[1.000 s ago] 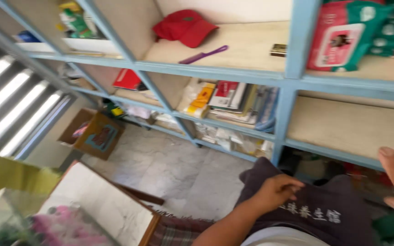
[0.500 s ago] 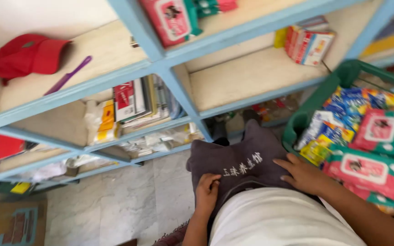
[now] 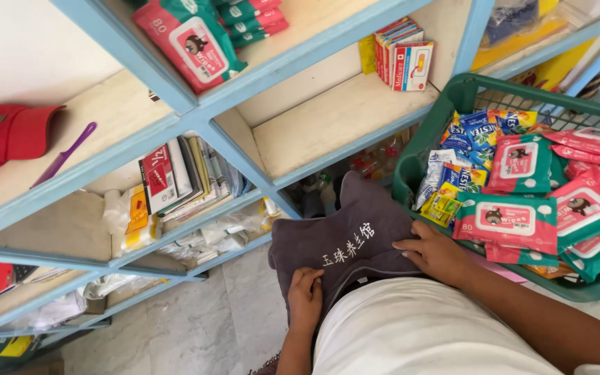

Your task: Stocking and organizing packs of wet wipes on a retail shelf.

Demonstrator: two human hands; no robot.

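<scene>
A dark grey cloth [image 3: 345, 236] with pale embroidered characters lies over my lap. My left hand [image 3: 305, 298] grips its lower left edge, fingers curled on the fabric. My right hand [image 3: 435, 253] rests flat on its right side, right beside the rim of a green plastic basket [image 3: 411, 163]. The basket holds several green and pink wet-wipe packs [image 3: 512, 219] and small blue and yellow sachets [image 3: 473, 132].
A light blue shelf frame [image 3: 223, 132] stands in front. On it lie wet-wipe packs [image 3: 192, 42], small boxes [image 3: 404, 59], a red cap [image 3: 1, 135], a purple comb [image 3: 64, 154] and stacked booklets [image 3: 175, 180]. Grey tiled floor [image 3: 203, 326] shows below.
The view has swung right, from the left shelves and floor to the green basket. My right hand has come down onto the cloth; my left hand still holds it.
</scene>
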